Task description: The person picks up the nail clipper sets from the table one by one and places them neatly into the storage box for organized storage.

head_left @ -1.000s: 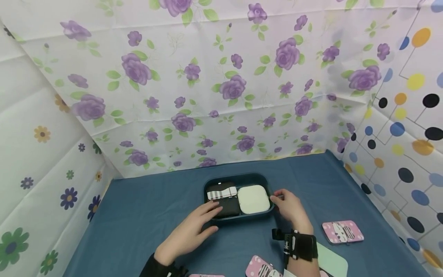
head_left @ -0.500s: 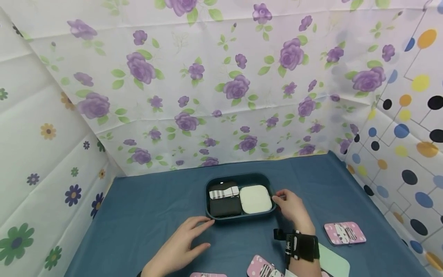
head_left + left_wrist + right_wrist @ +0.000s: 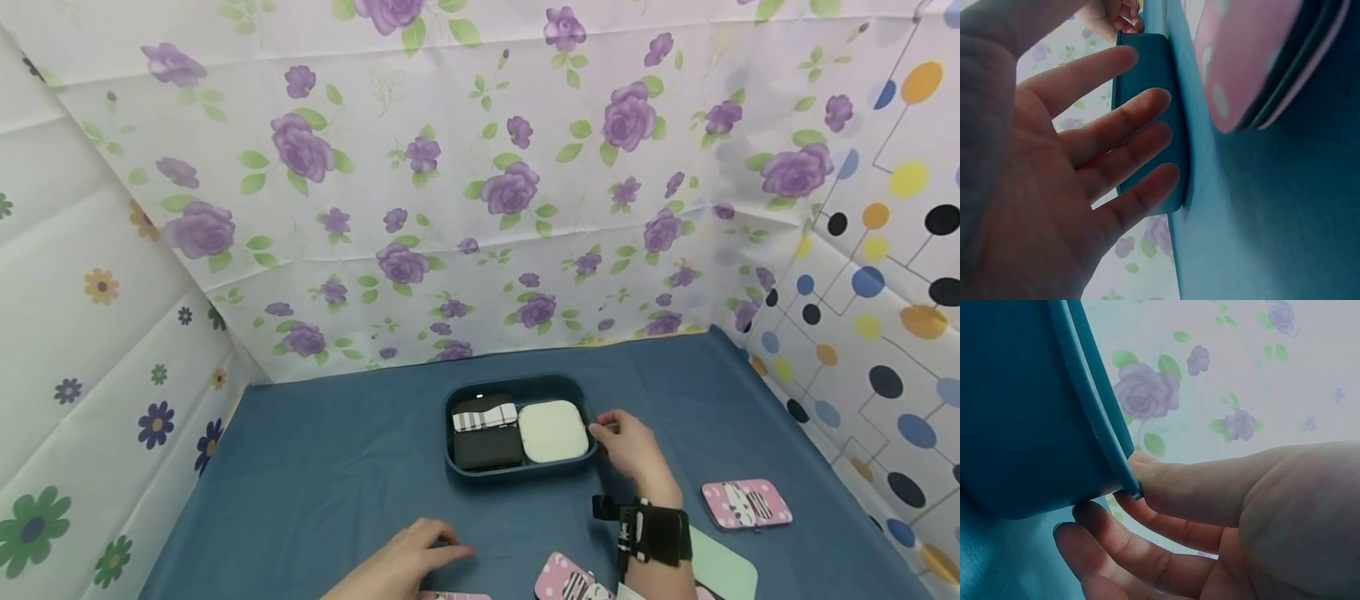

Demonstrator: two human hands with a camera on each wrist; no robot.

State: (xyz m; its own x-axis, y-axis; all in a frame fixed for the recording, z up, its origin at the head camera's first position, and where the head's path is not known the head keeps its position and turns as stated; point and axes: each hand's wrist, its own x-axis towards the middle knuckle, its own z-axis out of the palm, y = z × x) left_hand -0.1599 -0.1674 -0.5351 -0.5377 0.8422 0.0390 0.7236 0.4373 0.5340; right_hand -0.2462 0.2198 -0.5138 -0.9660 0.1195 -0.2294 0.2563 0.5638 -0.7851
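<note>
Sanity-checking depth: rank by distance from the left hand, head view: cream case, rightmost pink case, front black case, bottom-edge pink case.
From the left hand:
1. Bottom-edge pink case: right by it, cut off by the frame.
2. Front black case: left side of the tray.
3. Cream case: tray's right side.
4. Rightmost pink case: beyond the right hand.

bright head view, dim wrist views
</note>
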